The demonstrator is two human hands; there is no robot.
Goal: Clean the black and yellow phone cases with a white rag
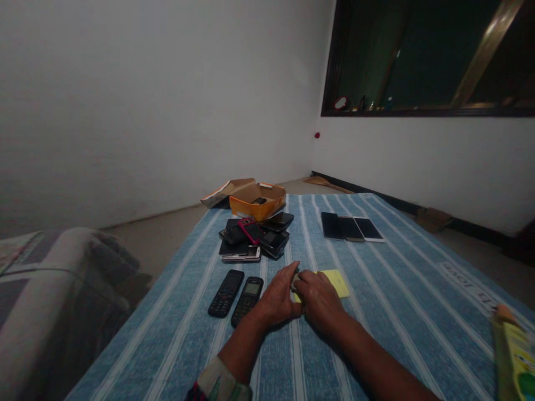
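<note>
My left hand [279,296] rests at the left edge of a yellow sheet of paper [338,282], fingers stretched forward and thumb apart. Against it, my right hand [320,299] lies over the paper with its fingers curled in; what they hold, if anything, is hidden. A small pale bit shows between the two hands, too unclear to name. Just left of my left hand lie two black keypad phones side by side, one phone [226,293] further left and another phone [247,301] partly beside my wrist.
Beyond the hands is a heap of phones [251,231], one pink-edged, before an open orange cardboard box [254,209]. Several flat smartphones [351,228] lie at the right back. A yellow-green packet [516,351] is at the right edge of the blue striped cloth [167,334].
</note>
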